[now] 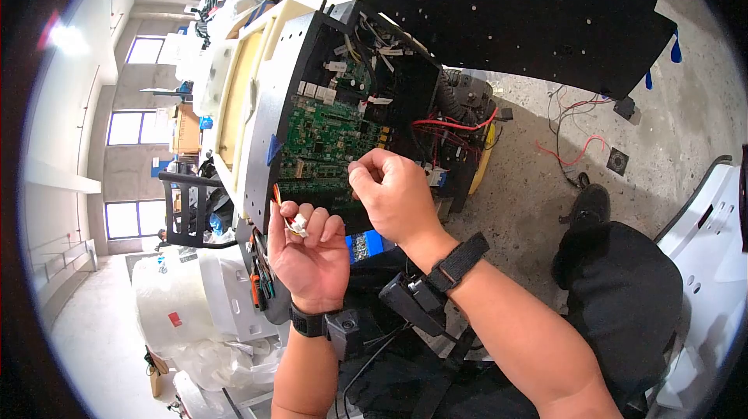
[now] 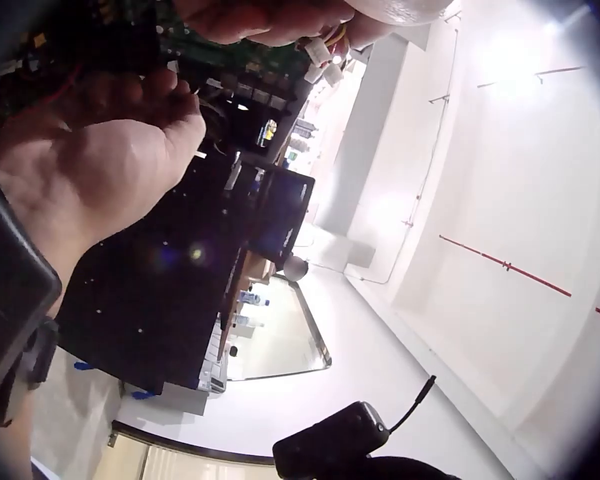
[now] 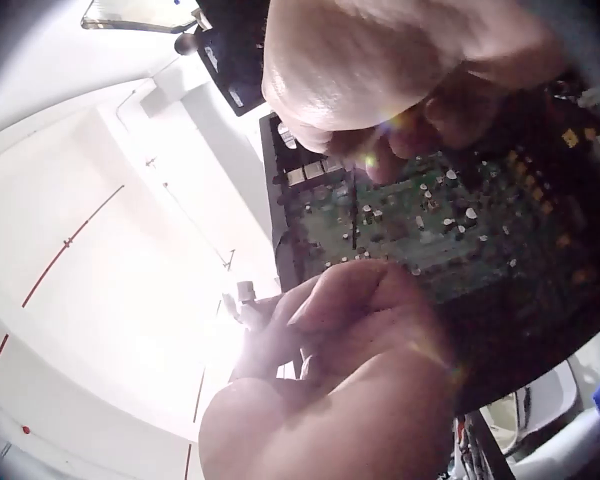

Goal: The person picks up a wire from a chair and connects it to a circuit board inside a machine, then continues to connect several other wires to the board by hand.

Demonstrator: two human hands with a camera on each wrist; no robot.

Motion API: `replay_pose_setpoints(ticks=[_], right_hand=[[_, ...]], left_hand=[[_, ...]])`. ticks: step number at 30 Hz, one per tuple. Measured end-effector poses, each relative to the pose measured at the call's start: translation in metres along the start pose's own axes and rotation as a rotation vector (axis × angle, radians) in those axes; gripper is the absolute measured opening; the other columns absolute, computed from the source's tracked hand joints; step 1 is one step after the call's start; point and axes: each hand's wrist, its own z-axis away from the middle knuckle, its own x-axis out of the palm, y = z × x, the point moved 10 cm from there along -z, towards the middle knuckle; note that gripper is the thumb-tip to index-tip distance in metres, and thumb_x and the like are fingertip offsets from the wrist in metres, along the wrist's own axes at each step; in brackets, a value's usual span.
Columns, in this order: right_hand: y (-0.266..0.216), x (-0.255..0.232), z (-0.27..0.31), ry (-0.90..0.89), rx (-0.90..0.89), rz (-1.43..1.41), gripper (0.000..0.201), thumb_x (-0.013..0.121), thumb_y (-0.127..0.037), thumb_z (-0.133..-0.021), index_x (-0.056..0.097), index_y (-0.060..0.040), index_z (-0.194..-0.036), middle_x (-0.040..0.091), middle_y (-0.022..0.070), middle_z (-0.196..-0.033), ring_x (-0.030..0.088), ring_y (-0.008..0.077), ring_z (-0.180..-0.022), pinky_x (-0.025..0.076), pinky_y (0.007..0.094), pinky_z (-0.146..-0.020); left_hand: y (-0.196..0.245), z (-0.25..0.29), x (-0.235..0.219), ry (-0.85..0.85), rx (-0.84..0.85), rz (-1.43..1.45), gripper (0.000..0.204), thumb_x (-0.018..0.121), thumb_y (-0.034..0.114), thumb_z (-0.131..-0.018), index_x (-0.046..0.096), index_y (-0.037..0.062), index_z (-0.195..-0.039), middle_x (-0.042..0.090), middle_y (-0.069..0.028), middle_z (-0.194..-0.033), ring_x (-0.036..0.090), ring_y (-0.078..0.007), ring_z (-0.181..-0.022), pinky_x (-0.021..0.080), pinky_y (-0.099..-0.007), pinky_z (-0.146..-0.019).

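My left hand (image 1: pixel 312 259) is palm up below the green circuit board (image 1: pixel 323 127), its fingers curled round white connectors (image 1: pixel 298 223) with orange, red and dark wires. The same connectors (image 2: pixel 323 60) show at the fingers in the left wrist view, and at the left hand (image 3: pixel 330 370) in the right wrist view. Close in front of the board's lower part is my right hand (image 1: pixel 401 201), fingers curled and thumb near the index finger; no object shows in it. In the right wrist view, the right hand (image 3: pixel 410 70) partly covers the board (image 3: pixel 410 225).
A metal housing (image 1: pixel 273 99) surrounds the board, with a large black panel (image 1: pixel 530 17) at the upper right. Red cables (image 1: pixel 460 124) cross its right side. A blue bin (image 1: pixel 366 246) lies below. Loose wires and a small fan (image 1: pixel 617 160) are on the floor.
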Motion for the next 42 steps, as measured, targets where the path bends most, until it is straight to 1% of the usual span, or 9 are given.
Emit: replay_pose_setpoints(ticks=[6, 12, 18, 20, 23, 26, 28, 34, 42], right_hand=[[0.016, -0.012, -0.005, 0.056, 0.047, 0.003, 0.022, 0.057, -0.018, -0.080, 0.061, 0.0012, -0.071, 0.061, 0.0177, -0.065, 0.061, 0.0300, -0.060, 0.047, 0.0357, -0.058], [0.026, -0.019, -0.006, 0.098, 0.091, 0.049, 0.023, 0.055, -0.019, -0.080, 0.061, 0.0016, -0.072, 0.061, 0.0168, -0.064, 0.061, 0.0297, -0.061, 0.046, 0.0358, -0.058], [0.058, -0.046, -0.010, 0.179, 0.196, 0.024, 0.027, 0.052, -0.022, -0.081, 0.061, 0.0017, -0.072, 0.060, 0.0144, -0.062, 0.060, 0.0273, -0.061, 0.046, 0.0355, -0.060], [0.068, -0.052, -0.012, 0.167, 0.262, 0.041, 0.029, 0.050, -0.023, -0.081, 0.062, 0.0015, -0.072, 0.062, 0.0155, -0.065, 0.061, 0.0295, -0.064, 0.046, 0.0369, -0.063], [0.075, -0.060, -0.019, 0.188, 0.231, 0.163, 0.029, 0.052, -0.025, -0.082, 0.062, 0.0027, -0.080, 0.062, 0.0088, -0.063, 0.057, 0.0144, -0.053, 0.044, 0.0282, -0.052], [0.070, -0.063, -0.025, 0.198, 0.218, 0.206, 0.030, 0.051, -0.025, -0.082, 0.063, 0.0027, -0.080, 0.063, 0.0098, -0.064, 0.059, 0.0161, -0.055, 0.045, 0.0294, -0.054], [0.060, -0.064, -0.030, 0.230, 0.156, 0.248, 0.029, 0.050, -0.023, -0.080, 0.063, 0.0015, -0.075, 0.062, 0.0200, -0.074, 0.060, 0.0368, -0.074, 0.046, 0.0410, -0.068], [0.055, -0.058, -0.041, 0.232, 0.110, 0.220, 0.026, 0.052, -0.022, -0.079, 0.063, 0.0015, -0.076, 0.062, 0.0209, -0.076, 0.059, 0.0374, -0.074, 0.046, 0.0410, -0.068], [0.059, -0.055, -0.044, 0.237, 0.122, 0.203, 0.024, 0.053, -0.020, -0.078, 0.063, 0.0015, -0.077, 0.062, 0.0209, -0.076, 0.060, 0.0369, -0.074, 0.047, 0.0395, -0.067]], left_hand=[[-0.001, 0.000, 0.002, -0.024, -0.012, 0.018, 0.026, 0.040, 0.027, -0.096, 0.051, 0.0087, -0.080, 0.033, 0.0038, -0.058, 0.031, -0.0073, -0.051, 0.029, -0.0234, -0.052], [-0.008, -0.006, -0.029, 0.198, -0.053, -0.369, 0.022, 0.045, 0.028, -0.094, 0.051, 0.0099, -0.084, 0.038, 0.0033, -0.060, 0.036, -0.0087, -0.054, 0.033, -0.0243, -0.056], [-0.027, 0.000, -0.034, 0.205, 0.008, -0.359, 0.023, 0.047, 0.028, -0.092, 0.052, 0.0072, -0.101, 0.049, 0.0008, -0.080, 0.042, -0.0104, -0.065, 0.036, -0.0260, -0.062], [-0.034, 0.005, -0.052, 0.368, -0.007, -0.437, 0.026, 0.050, 0.027, -0.091, 0.051, 0.0058, -0.105, 0.054, -0.0038, -0.090, 0.046, -0.0131, -0.070, 0.039, -0.0267, -0.067], [-0.030, -0.005, -0.077, 0.384, 0.009, -0.541, 0.022, 0.047, 0.018, -0.090, 0.049, 0.0015, -0.105, 0.057, -0.0105, -0.103, 0.053, -0.0197, -0.090, 0.042, -0.0297, -0.079], [-0.022, -0.009, -0.083, 0.405, 0.032, -0.557, 0.019, 0.045, 0.012, -0.089, 0.048, -0.0015, -0.102, 0.056, -0.0137, -0.107, 0.054, -0.0238, -0.103, 0.042, -0.0329, -0.087], [-0.029, -0.003, -0.095, 0.425, -0.062, -0.528, 0.019, 0.048, 0.011, -0.087, 0.049, -0.0004, -0.102, 0.056, -0.0137, -0.108, 0.054, -0.0236, -0.101, 0.042, -0.0330, -0.086], [-0.053, -0.001, -0.103, 0.303, -0.261, -0.528, 0.033, 0.053, 0.011, -0.084, 0.046, -0.0004, -0.114, 0.056, -0.0104, -0.109, 0.053, -0.0219, -0.102, 0.041, -0.0324, -0.086], [-0.074, -0.021, -0.070, 0.210, -0.272, -0.690, 0.046, 0.050, 0.015, -0.085, 0.037, -0.0020, -0.126, 0.050, -0.0123, -0.122, 0.051, -0.0209, -0.108, 0.040, -0.0326, -0.090]])
